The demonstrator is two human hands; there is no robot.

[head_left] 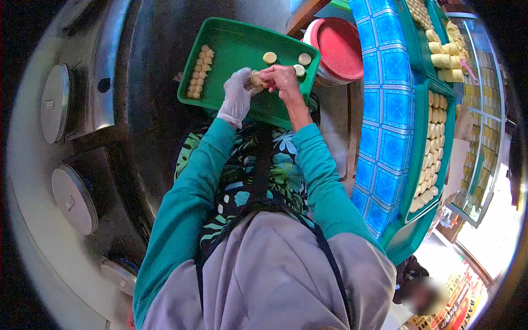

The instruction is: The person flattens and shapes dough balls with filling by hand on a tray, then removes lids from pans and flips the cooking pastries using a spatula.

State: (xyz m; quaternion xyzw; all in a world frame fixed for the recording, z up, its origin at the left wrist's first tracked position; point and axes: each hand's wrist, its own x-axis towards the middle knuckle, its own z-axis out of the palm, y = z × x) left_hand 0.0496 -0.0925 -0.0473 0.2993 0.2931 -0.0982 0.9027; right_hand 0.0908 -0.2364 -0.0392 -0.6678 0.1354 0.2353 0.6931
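Note:
My left hand (236,94), in a thin translucent glove, is closed around one side of a small pale piece of dough (256,78). From the other side my bare right hand (283,80) pinches the same piece with its fingertips. Both hands are above a green tray (236,33) resting in front of my lap. Along the tray's left side, round dough balls (200,71) with pinched tips sit in rows. Three flat pale dough discs lie to the right: one disc (269,58) just beyond my hands, another disc (304,59) near the right rim, and a third disc (299,70) beside my right hand.
A bucket with a red lid (338,49) stands right of the tray. Further right, a blue checked tablecloth (382,132) covers a table bearing a green tray of dough pieces (432,148). Round metal lids (74,198) are at left. A person (421,294) is at lower right.

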